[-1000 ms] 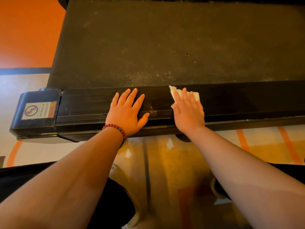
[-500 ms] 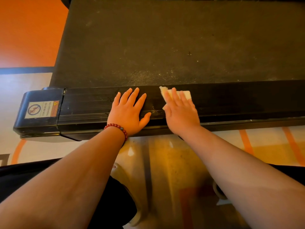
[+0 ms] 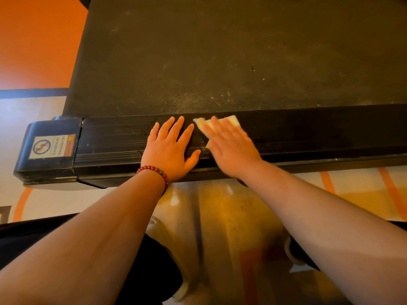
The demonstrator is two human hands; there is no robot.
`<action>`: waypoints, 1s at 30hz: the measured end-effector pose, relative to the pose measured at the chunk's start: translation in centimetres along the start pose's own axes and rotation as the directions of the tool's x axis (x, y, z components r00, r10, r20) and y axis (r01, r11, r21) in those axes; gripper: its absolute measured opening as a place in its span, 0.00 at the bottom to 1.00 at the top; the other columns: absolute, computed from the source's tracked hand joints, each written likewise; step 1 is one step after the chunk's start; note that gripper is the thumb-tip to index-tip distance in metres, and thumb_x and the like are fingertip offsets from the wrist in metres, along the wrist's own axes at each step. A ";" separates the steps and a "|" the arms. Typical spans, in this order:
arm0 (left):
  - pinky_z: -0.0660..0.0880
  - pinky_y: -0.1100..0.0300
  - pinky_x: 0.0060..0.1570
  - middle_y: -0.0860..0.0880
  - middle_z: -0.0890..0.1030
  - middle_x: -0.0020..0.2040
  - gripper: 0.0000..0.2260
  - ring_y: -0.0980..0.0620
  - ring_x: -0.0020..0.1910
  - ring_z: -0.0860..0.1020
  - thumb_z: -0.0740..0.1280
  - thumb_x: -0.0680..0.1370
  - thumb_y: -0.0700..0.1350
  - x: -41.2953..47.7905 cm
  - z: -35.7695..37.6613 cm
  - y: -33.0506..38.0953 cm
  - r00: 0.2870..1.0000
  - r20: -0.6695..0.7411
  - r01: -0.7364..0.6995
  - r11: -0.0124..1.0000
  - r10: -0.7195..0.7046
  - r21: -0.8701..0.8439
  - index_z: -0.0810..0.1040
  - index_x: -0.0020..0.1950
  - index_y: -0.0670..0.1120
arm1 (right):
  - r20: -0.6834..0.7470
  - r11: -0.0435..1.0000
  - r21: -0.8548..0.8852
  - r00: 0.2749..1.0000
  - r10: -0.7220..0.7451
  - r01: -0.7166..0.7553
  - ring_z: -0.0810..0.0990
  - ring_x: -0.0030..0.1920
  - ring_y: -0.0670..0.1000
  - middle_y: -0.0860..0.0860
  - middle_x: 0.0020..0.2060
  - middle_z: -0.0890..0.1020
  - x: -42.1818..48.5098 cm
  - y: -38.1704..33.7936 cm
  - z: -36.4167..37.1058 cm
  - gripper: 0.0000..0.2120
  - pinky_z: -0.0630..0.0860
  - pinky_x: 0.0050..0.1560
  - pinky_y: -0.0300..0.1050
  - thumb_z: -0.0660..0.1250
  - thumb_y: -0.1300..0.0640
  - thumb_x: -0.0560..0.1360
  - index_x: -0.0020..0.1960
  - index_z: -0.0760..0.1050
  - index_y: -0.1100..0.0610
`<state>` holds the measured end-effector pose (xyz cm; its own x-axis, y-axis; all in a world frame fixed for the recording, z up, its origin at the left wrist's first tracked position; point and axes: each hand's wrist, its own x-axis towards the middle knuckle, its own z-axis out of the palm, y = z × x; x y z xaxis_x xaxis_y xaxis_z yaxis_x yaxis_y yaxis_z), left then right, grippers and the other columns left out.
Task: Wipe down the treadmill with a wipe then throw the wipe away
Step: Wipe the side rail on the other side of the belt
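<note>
**Fingers (image 3: pixel 175 130) straight on both hands, wipe (image 3: pixel 233 120) pinned under your right**

Your left hand (image 3: pixel 168 150) lies palm down on the side rail (image 3: pixel 114 144) of the treadmill (image 3: pixel 242 51). Its fingers are spread, the thumb points right, and it holds nothing. Red bead bracelet (image 3: pixel 154 169) on that wrist

Your right hand (image 3: pixel 232 148) sits just beside it on the same rail. Its fingers are extended and close together, pressing the wipe flat onto the rail rather than curling round it. The hand is motion-blurred and I can't tell how the thumb sits

Wipe: pale, folded, mostly covered by your right fingers
- one corner shows past the fingertips, right at the belt (image 3: pixel 198 84) edge
- another sticks out left of the hand, toward your left index finger; near it, not touching
- a small scrap shows lower down on the hand's left side

Belt is dark, with light specks along the strip nearest the rail

Left end of the rail meets a black end cap (image 3: pixel 47 128) with a sticker (image 3: pixel 52 146) reading "NO STEPPING ON SURFACE"

Floor (image 3: pixel 220 216) below the rail is glossy and yellowish, with orange stripes to the right and a solid orange patch top left
</note>
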<state>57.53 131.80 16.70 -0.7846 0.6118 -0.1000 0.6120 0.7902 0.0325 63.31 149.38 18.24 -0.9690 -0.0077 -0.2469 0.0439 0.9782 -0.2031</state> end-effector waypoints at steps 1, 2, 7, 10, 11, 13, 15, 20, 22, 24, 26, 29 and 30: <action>0.45 0.45 0.74 0.47 0.53 0.79 0.31 0.44 0.78 0.50 0.48 0.79 0.65 0.0 0.0 0.0 1.000 -0.006 0.000 1.000 0.000 -0.001 0.52 0.79 0.52 | 0.016 0.998 -0.008 0.998 -0.062 0.062 0.41 0.78 0.52 0.47 0.79 0.44 -0.2 -0.2 0.2 0.25 0.44 0.76 0.54 0.44 0.49 0.84 0.79 0.41 0.44; 0.45 0.45 0.74 0.47 0.53 0.79 0.31 0.44 0.78 0.50 0.49 0.79 0.65 0.0 0.0 0.0 1.000 -0.008 0.000 1.000 0.000 -0.004 0.53 0.79 0.52 | 0.019 0.996 -0.009 0.996 -0.085 0.086 0.41 0.78 0.51 0.47 0.79 0.44 -0.4 0.0 0.2 0.25 0.44 0.76 0.53 0.44 0.49 0.84 0.79 0.41 0.44; 0.46 0.44 0.74 0.47 0.52 0.79 0.31 0.45 0.78 0.49 0.48 0.79 0.65 0.0 -0.1 0.0 1.000 0.002 0.001 1.000 -0.001 -0.005 0.52 0.79 0.52 | -0.118 0.972 0.027 0.965 0.235 -0.234 0.49 0.78 0.55 0.51 0.79 0.50 -0.1 3.3 -0.3 0.25 0.54 0.74 0.57 0.48 0.52 0.84 0.79 0.45 0.46; 0.46 0.45 0.74 0.47 0.51 0.79 0.31 0.45 0.78 0.49 0.47 0.79 0.65 0.0 0.0 0.0 1.000 0.015 0.003 1.000 -0.003 0.008 0.51 0.79 0.53 | -0.093 0.952 0.015 0.947 0.306 -0.306 0.47 0.78 0.56 0.52 0.79 0.48 0.6 2.2 -0.4 0.26 0.52 0.75 0.57 0.48 0.52 0.84 0.79 0.44 0.46; 0.45 0.45 0.74 0.47 0.51 0.79 0.31 0.45 0.78 0.49 0.48 0.79 0.65 0.0 0.0 0.0 1.000 0.014 0.006 1.000 -0.006 0.006 0.51 0.79 0.53 | -0.067 0.971 0.016 0.968 0.240 -0.240 0.47 0.78 0.56 0.51 0.79 0.48 0.7 1.4 -0.4 0.26 0.52 0.75 0.58 0.48 0.52 0.84 0.78 0.42 0.45; 0.45 0.45 0.74 0.47 0.52 0.79 0.31 0.44 0.78 0.49 0.48 0.79 0.65 0.0 0.0 0.0 1.000 0.004 0.008 1.000 -0.008 0.000 0.52 0.79 0.52 | -0.006 0.998 0.003 0.998 0.055 -0.055 0.44 0.78 0.54 0.49 0.79 0.46 0.5 0.2 -0.3 0.26 0.48 0.75 0.55 0.47 0.51 0.84 0.78 0.41 0.44; 0.45 0.45 0.74 0.47 0.52 0.79 0.32 0.45 0.78 0.49 0.48 0.79 0.65 0.1 0.0 0.0 1.000 0.006 0.007 1.000 -0.007 -0.004 0.52 0.79 0.52 | 0.035 1.000 -0.006 0.999 -0.028 0.028 0.42 0.78 0.52 0.47 0.79 0.44 0.4 0.6 -0.6 0.25 0.45 0.75 0.52 0.45 0.50 0.84 0.79 0.40 0.45; 0.45 0.45 0.74 0.48 0.51 0.80 0.31 0.45 0.78 0.48 0.47 0.79 0.66 0.1 -0.1 0.0 1.000 0.022 0.014 1.000 -0.015 0.013 0.50 0.79 0.53 | -0.035 0.980 -0.025 0.980 0.194 -0.195 0.44 0.78 0.55 0.50 0.79 0.46 2.4 2.2 -1.0 0.25 0.49 0.75 0.56 0.46 0.52 0.84 0.78 0.42 0.46; 0.45 0.45 0.74 0.48 0.51 0.79 0.31 0.45 0.78 0.49 0.48 0.79 0.65 0.0 0.0 0.0 1.000 0.018 0.014 1.000 -0.015 0.015 0.51 0.79 0.53 | -0.029 0.987 -0.015 0.987 0.157 -0.157 0.43 0.78 0.55 0.50 0.79 0.45 2.9 0.9 -0.8 0.26 0.47 0.75 0.56 0.46 0.52 0.84 0.79 0.42 0.46; 0.45 0.45 0.74 0.47 0.52 0.79 0.31 0.45 0.78 0.50 0.48 0.79 0.65 0.0 0.0 0.1 1.000 0.010 0.014 1.000 -0.014 0.012 0.52 0.79 0.53 | 0.003 0.999 -0.005 0.999 0.038 -0.038 0.42 0.78 0.54 0.49 0.79 0.44 2.7 -0.3 -0.6 0.25 0.46 0.75 0.55 0.45 0.51 0.84 0.79 0.41 0.46; 0.45 0.46 0.74 0.47 0.53 0.79 0.32 0.45 0.78 0.50 0.48 0.79 0.66 0.0 0.0 0.1 1.000 0.007 0.014 1.000 -0.014 0.009 0.52 0.79 0.52 | 0.025 0.999 -0.012 0.999 -0.045 0.045 0.42 0.78 0.52 0.48 0.79 0.44 2.3 -0.1 -0.6 0.25 0.45 0.76 0.53 0.45 0.51 0.84 0.79 0.41 0.47; 0.45 0.46 0.74 0.47 0.52 0.79 0.32 0.45 0.78 0.50 0.48 0.78 0.66 0.0 0.0 0.1 1.000 0.012 0.013 1.000 -0.013 0.005 0.52 0.79 0.53 | 0.012 1.000 -0.002 1.000 0.014 -0.014 0.42 0.78 0.51 0.48 0.79 0.44 1.9 2.0 -1.0 0.25 0.45 0.76 0.53 0.45 0.51 0.84 0.79 0.41 0.46; 0.45 0.46 0.74 0.47 0.52 0.79 0.32 0.45 0.78 0.50 0.48 0.79 0.66 0.0 -0.1 0.1 1.000 0.011 0.015 1.000 -0.015 0.003 0.52 0.79 0.53 | -0.005 0.998 0.001 0.998 0.061 -0.061 0.43 0.78 0.52 0.48 0.79 0.45 1.9 2.6 -1.0 0.25 0.46 0.76 0.54 0.46 0.51 0.84 0.79 0.41 0.45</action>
<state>57.58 131.86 16.79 -0.7924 0.5997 -0.1112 0.6007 0.7990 0.0280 61.34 152.08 18.24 -0.9657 0.0534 -0.2540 0.1034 0.9767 -0.1880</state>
